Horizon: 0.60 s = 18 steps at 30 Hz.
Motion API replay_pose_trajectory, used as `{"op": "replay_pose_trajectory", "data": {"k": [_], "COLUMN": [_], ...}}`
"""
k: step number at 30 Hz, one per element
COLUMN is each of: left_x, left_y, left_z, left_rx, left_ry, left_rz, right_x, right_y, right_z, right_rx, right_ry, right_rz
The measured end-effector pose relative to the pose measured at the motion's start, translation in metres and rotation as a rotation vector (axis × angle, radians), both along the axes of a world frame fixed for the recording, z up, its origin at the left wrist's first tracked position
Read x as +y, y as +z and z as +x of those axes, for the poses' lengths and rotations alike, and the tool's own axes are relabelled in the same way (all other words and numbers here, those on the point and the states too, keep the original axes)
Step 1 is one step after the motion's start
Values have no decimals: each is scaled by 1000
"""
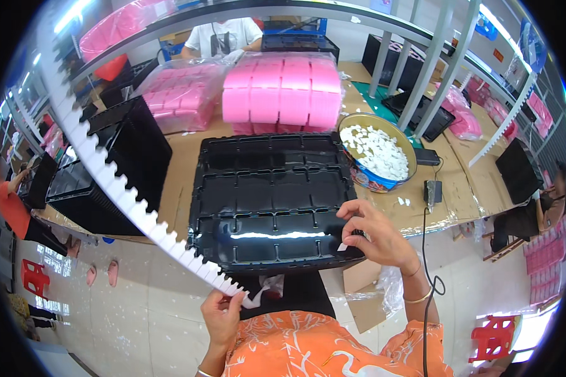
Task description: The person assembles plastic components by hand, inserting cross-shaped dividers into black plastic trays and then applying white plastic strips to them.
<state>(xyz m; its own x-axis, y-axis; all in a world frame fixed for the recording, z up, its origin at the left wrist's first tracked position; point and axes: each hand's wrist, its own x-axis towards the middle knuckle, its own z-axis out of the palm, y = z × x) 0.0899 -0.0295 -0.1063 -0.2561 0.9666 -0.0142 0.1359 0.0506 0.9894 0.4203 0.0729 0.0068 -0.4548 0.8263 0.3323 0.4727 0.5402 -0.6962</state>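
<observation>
1. White notched strip (121, 193) has its lower end pinched between thumb and fingertips of the left hand (222, 314), with a short tail curling out just to the right of that grip; from there the strip sweeps up and away to the upper left, its teeth along the upper right edge

2. The left hand is close to the person's orange patterned top (295, 345), just off the near edge of the black tray

3. The right hand (380, 235) grasps a small white piece (343, 247) between thumb and forefinger, over the near right corner of the black tray (245, 195); whether the piece touches the tray I cannot tell

4. That tray, shiny and moulded in rows, lies on the brown-covered table (459, 210) directly in front of the person

5. Just beyond the right hand, a round tin (370, 179) filled with loose white bits (377, 151) stands beside the tray

6. To the left, past the strip, rises a stack of black trays (148, 144)

7. Behind the tray sits a pink stack (283, 91)

8. Farther back, a co-worker in a white top (223, 38) faces the table
</observation>
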Motion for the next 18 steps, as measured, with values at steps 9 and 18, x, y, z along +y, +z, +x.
{"op": "replay_pose_trajectory", "data": {"k": [9, 18], "left_x": [-1, 6], "left_y": [-18, 28], "left_z": [-9, 22], "left_rx": [23, -245], "left_ry": [49, -40], "left_rz": [18, -49], "right_x": [18, 16], "right_y": [-26, -27], "right_z": [9, 9], "right_rx": [-231, -274], "right_ry": [11, 2], "right_rz": [104, 72]}}
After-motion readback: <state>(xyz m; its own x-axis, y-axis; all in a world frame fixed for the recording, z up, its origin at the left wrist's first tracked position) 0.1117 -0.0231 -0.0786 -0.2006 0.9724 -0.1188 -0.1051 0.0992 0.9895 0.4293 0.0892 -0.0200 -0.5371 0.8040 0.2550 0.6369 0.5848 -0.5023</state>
